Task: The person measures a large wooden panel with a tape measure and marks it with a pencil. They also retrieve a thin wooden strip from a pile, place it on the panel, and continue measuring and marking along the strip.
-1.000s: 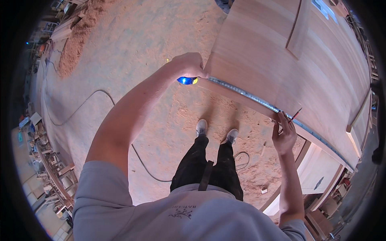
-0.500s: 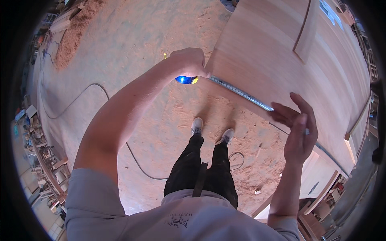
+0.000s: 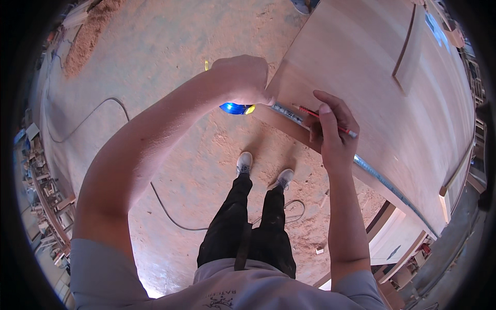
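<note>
My left hand (image 3: 243, 80) is closed around a blue and yellow tape measure (image 3: 235, 108) at the left corner of a large wooden board (image 3: 341, 62). The tape's blade (image 3: 385, 181) is drawn out along the board's near edge toward the right. In my right hand (image 3: 336, 126) is a red pencil (image 3: 315, 113), its sharpened tip pointing left toward my left hand. The right hand is over the blade and hides a stretch of it; whether its fingers touch the blade I cannot tell.
A narrow wooden strip (image 3: 408, 57) lies on the board's far part. Sawdust covers the floor (image 3: 170, 67), with a heap (image 3: 93, 41) at the far left. A dark cable (image 3: 170, 214) snakes across the floor. Wood pieces (image 3: 49, 191) are piled along the left side.
My right hand has moved left along the board's edge toward my left hand, and the pencil now shows clearly in it. The left hand still holds the tape measure at the corner.
</note>
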Available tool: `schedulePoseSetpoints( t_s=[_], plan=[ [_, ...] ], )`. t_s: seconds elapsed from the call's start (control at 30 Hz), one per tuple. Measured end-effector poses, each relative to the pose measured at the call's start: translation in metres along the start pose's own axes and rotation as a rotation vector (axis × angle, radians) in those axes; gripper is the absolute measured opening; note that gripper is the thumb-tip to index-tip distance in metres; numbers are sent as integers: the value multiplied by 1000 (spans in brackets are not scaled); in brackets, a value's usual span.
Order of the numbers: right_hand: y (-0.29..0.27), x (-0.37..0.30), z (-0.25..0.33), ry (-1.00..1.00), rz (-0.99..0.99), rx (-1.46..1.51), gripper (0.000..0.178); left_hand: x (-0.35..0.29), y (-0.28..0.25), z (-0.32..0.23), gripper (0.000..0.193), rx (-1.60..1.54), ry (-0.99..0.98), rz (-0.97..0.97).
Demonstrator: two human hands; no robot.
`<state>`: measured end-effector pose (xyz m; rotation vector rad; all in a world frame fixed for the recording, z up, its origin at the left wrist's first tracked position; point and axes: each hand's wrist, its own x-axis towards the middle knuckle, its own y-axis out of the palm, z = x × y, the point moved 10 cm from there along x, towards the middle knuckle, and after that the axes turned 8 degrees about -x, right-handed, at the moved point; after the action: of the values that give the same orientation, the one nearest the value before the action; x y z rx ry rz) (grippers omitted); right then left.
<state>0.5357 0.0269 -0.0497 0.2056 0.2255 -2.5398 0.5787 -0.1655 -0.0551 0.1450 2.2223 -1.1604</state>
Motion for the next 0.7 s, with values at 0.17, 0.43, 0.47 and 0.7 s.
schedulePoseSetpoints(
  t_s=[0.17, 0.43, 0.47, 0.7],
  plan=[
    [6, 3, -6, -71, 70, -55, 18, -2, 0, 2, 37, -17, 11, -8],
    [1, 1, -17, 39, -9, -15, 5, -1, -1, 1, 37, -16, 25, -34],
    [1, 1, -15, 4, -16, -59, 6, -1, 0, 0, 36, -24, 29, -27],
    [3, 2, -12, -84, -57, -211, 7, 0, 1, 0, 35, -26, 48, -26]
  ],
)
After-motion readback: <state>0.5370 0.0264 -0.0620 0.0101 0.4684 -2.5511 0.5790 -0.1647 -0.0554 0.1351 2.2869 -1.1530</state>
